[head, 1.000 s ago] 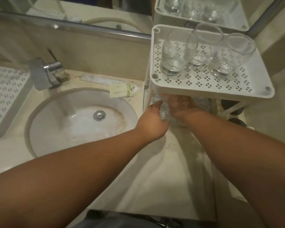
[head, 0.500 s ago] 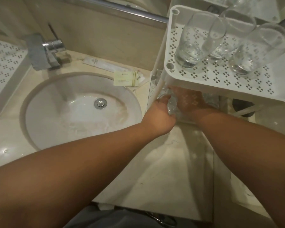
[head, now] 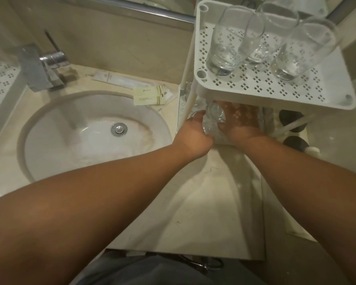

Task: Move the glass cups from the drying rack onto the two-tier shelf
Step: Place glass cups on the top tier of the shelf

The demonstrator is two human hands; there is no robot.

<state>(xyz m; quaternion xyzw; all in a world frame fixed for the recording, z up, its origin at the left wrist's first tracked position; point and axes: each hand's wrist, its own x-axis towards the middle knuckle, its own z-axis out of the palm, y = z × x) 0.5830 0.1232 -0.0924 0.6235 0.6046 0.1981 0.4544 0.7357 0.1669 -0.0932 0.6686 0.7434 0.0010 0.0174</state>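
Three clear tall glass cups (head: pixel 224 48) stand upright on the white perforated top tier of the shelf (head: pixel 275 93), upper right of the frame. Under it, both hands meet at the lower tier: left hand (head: pixel 193 134) and right hand (head: pixel 238 120) each curl their fingers round another see-through glass (head: pixel 213 114).
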